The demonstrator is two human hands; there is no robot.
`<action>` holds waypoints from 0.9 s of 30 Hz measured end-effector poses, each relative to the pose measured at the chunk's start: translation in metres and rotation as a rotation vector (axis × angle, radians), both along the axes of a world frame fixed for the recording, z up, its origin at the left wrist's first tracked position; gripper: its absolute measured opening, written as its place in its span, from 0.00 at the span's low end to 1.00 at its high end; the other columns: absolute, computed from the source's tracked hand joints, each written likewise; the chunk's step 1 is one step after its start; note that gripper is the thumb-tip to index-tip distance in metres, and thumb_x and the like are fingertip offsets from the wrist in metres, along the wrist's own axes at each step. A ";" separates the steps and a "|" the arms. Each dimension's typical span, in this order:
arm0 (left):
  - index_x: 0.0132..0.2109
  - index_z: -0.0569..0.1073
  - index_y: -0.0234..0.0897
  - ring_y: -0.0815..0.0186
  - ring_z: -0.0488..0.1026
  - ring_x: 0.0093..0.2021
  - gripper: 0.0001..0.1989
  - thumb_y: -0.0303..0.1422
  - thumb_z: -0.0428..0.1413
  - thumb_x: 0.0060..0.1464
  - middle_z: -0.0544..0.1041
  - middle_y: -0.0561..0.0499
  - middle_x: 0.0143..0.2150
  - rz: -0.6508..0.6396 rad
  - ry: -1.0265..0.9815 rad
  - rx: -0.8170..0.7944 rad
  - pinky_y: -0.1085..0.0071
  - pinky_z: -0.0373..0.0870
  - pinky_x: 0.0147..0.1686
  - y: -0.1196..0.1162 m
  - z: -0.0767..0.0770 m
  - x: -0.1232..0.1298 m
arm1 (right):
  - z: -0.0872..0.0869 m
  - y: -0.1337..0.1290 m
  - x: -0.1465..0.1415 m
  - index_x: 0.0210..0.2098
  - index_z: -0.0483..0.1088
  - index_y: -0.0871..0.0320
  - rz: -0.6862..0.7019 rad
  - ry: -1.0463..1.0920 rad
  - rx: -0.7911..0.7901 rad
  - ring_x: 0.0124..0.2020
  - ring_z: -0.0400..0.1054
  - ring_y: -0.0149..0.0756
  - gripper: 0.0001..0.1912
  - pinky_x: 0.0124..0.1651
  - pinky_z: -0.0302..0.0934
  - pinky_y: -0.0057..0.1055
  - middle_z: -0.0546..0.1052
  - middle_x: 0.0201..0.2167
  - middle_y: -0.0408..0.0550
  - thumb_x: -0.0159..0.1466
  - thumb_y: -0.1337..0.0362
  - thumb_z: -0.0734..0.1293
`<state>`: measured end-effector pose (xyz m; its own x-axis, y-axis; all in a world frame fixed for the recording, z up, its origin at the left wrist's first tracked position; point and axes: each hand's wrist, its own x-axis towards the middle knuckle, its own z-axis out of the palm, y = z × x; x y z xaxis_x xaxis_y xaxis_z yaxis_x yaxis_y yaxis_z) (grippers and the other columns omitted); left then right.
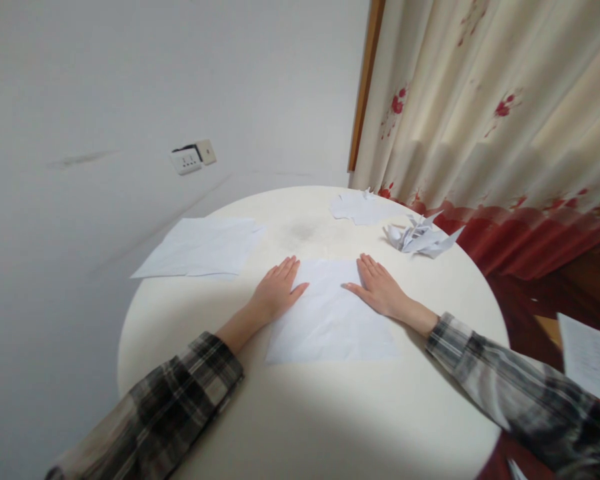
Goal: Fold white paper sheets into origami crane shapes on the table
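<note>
A slightly creased white sheet of paper (330, 320) lies flat on the round white table (300, 413) in front of me. My left hand (276, 288) rests palm down on its far left edge, thumb stretched inward over the paper. On the far right edge lies my right hand (380, 287), also flat, with its thumb pointing toward the middle. Neither hand grasps anything. Most of the sheet shows between them; the parts of its side edges beneath the palms are hidden.
Several white sheets (205, 247) are stacked at the table's left, overhanging the rim. Crumpled paper pieces (420, 237) and flatter torn paper (360, 207) lie at the back right. A wall with a socket (186, 161) stands behind; a flowered curtain (480, 133) hangs right.
</note>
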<state>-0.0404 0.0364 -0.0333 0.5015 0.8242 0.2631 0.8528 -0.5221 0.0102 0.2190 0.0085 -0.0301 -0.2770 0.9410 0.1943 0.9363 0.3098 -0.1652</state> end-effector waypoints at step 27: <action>0.60 0.54 0.29 0.57 0.47 0.64 0.26 0.39 0.40 0.59 0.54 0.40 0.63 -0.014 0.018 -0.026 0.56 0.49 0.59 -0.006 0.011 0.003 | 0.004 -0.003 -0.004 0.61 0.46 0.71 -0.136 -0.109 -0.010 0.64 0.37 0.48 0.49 0.62 0.37 0.45 0.47 0.63 0.62 0.57 0.36 0.41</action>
<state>-0.0376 0.0307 -0.0227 0.5171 0.8236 0.2329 0.8458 -0.5335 0.0090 0.2147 0.0059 -0.0257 -0.1659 0.9729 0.1610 0.9821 0.1778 -0.0627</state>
